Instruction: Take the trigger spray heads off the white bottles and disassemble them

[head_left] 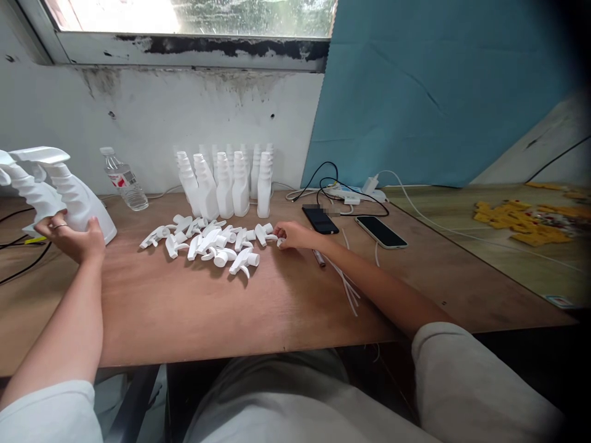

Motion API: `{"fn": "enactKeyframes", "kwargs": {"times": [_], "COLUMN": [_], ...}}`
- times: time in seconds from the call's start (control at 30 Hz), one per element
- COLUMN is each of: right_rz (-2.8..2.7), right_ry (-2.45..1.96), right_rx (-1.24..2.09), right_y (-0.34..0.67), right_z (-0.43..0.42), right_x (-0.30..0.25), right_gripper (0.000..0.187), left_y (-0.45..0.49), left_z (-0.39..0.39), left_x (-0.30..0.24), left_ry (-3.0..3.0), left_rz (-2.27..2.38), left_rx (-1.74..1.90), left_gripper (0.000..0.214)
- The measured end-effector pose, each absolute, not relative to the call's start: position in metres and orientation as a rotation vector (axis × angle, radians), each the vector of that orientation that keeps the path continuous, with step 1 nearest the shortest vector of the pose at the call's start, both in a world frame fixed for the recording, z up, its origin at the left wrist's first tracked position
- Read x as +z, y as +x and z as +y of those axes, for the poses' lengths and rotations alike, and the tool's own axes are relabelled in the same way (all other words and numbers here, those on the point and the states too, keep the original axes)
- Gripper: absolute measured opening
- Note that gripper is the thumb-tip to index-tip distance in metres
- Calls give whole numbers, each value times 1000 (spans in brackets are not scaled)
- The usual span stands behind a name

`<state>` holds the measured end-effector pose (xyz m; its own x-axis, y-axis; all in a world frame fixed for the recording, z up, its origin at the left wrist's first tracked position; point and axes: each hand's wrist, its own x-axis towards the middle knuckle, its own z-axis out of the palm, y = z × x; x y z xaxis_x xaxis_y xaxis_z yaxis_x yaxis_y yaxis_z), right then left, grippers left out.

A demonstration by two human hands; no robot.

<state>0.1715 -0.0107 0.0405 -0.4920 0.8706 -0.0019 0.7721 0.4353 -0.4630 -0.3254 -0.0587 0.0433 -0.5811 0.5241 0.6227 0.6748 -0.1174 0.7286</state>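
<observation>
My left hand (74, 237) is wrapped round the base of a white spray bottle (76, 194) with a trigger head, standing at the far left beside another finished spray bottle (25, 187). My right hand (293, 235) rests on the table with its fingers pinched on a white trigger sprayer head (266, 232) at the right end of a pile of loose trigger heads (207, 243). Behind the pile stand several white bottles without heads (226, 181).
A clear water bottle (124, 179) stands by the wall. Two phones (321, 219) (381, 231), a power strip with cables (351, 194), a pen (319, 258) and thin white tubes (348, 289) lie right of my hand. Yellow pieces (521, 218) cover the far right table.
</observation>
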Motion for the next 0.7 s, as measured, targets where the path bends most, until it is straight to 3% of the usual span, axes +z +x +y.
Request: {"fn": "enactKeyframes", "kwargs": {"times": [0.23, 0.47, 0.7], "right_rz": [-2382, -2070, -1776], "right_ry": [-1355, -960, -525], "right_rx": [765, 690, 1050], "right_y": [180, 179, 159], "right_z": [-14, -54, -96], "right_x": [68, 132, 144], "right_gripper": [45, 39, 54], "left_y": [-307, -193, -97], "left_z": [-38, -66, -115], "left_x": [52, 89, 74], "left_ry": [-1296, -1799, -2365], "left_rz": [-1534, -1098, -835], "left_rx": [-1652, -1491, -1458], "left_gripper": [56, 54, 53]}}
